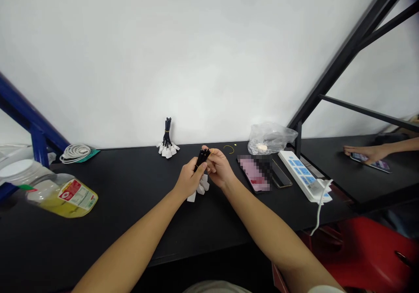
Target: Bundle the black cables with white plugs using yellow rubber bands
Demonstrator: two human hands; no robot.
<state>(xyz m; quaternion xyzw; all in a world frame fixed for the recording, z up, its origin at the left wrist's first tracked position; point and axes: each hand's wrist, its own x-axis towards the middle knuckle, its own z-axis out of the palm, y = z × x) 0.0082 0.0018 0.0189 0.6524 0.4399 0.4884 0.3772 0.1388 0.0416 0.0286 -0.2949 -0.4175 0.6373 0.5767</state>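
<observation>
Over the middle of the black table (pixel 131 205), my left hand (pixel 188 180) and my right hand (pixel 218 168) meet around a small bundle of black cables with white plug ends (pixel 202 170). Both hands are closed on it: the left grips the bundle from the side, the right pinches its black top. The white ends hang below my fingers. A yellow rubber band seems to sit at my right fingertips, too small to be sure. A second, tied bundle of the same cables (pixel 167 142) stands upright near the wall.
A plastic bottle of yellowish liquid (pixel 62 192) lies at the left, a coiled white cable (pixel 76 152) behind it. Right of my hands are two phones (pixel 258 173), a white power strip (pixel 303 175), a clear plastic bag (pixel 270 138) and yellow rubber bands (pixel 229 148). Another person's hand (pixel 368 153) rests on a phone far right.
</observation>
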